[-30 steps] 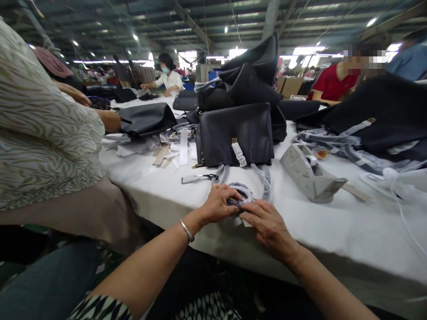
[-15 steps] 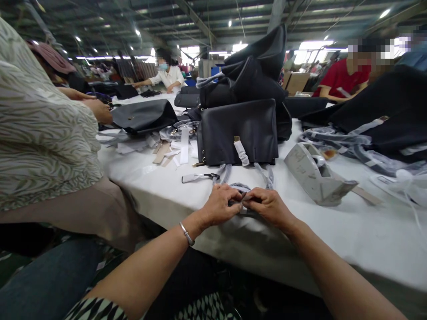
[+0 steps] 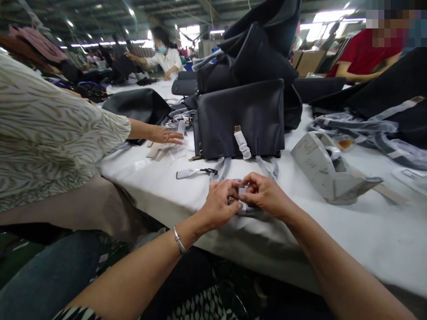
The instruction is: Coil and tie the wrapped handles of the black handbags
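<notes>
We see a black leather handbag (image 3: 238, 118) upright on a white-covered table (image 3: 333, 231), more black bags (image 3: 260, 53) piled behind it, a grey tape dispenser (image 3: 323, 166) to the right, a co-worker's hand (image 3: 163, 135) reaching from a zebra-print sleeve (image 3: 43, 129), a masked worker (image 3: 165, 58) beyond

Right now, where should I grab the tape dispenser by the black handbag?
Probably by the solid grey body of the tape dispenser, coming from the left, near your right hand. That wall is broad and plain; the tape roll sits open above it and the nose tapers rightward.

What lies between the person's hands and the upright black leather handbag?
Head view: two grey wrapped straps run from the handbag toward the left hand and right hand.
</notes>
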`<action>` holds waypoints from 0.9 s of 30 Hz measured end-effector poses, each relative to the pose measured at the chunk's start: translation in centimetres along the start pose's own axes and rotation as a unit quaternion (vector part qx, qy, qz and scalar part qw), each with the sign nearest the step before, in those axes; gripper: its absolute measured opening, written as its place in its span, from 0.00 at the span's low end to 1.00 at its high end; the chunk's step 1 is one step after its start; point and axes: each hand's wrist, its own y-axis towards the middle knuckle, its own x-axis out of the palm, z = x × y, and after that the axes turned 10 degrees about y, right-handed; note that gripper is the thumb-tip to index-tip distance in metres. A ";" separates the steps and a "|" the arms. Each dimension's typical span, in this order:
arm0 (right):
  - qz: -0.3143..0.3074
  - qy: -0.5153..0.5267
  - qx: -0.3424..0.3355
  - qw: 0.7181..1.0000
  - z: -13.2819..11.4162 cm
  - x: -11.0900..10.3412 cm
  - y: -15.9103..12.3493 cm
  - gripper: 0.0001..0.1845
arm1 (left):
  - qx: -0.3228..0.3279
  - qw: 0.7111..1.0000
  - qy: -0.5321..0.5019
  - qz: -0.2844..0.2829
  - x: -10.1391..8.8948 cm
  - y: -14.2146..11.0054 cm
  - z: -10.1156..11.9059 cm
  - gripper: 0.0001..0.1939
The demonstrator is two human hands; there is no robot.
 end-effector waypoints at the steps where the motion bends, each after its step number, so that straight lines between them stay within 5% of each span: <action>1: 0.000 -0.007 -0.003 1.000 0.0 0.0 0.1 0.14 | -0.010 1.000 -0.001 0.001 0.0 0.0 0.1 0.16; 9: 0.015 -0.064 -0.054 0.996 0.0 0.0 -0.5 0.10 | -0.047 0.999 -0.007 -0.011 -0.1 0.3 1.0 0.13; 14: -0.002 -0.013 -0.024 1.000 -0.1 -0.1 -0.2 0.11 | -0.032 0.999 0.020 0.009 0.2 0.4 0.5 0.09; 20: 0.036 -0.040 -0.107 0.993 -0.2 0.0 -0.8 0.05 | -0.055 0.998 -0.031 0.016 0.5 1.1 0.6 0.01; 27: 0.045 -0.066 -0.135 0.988 -0.4 0.5 -1.6 0.05 | -0.059 0.998 -0.020 0.011 0.5 1.7 0.8 0.05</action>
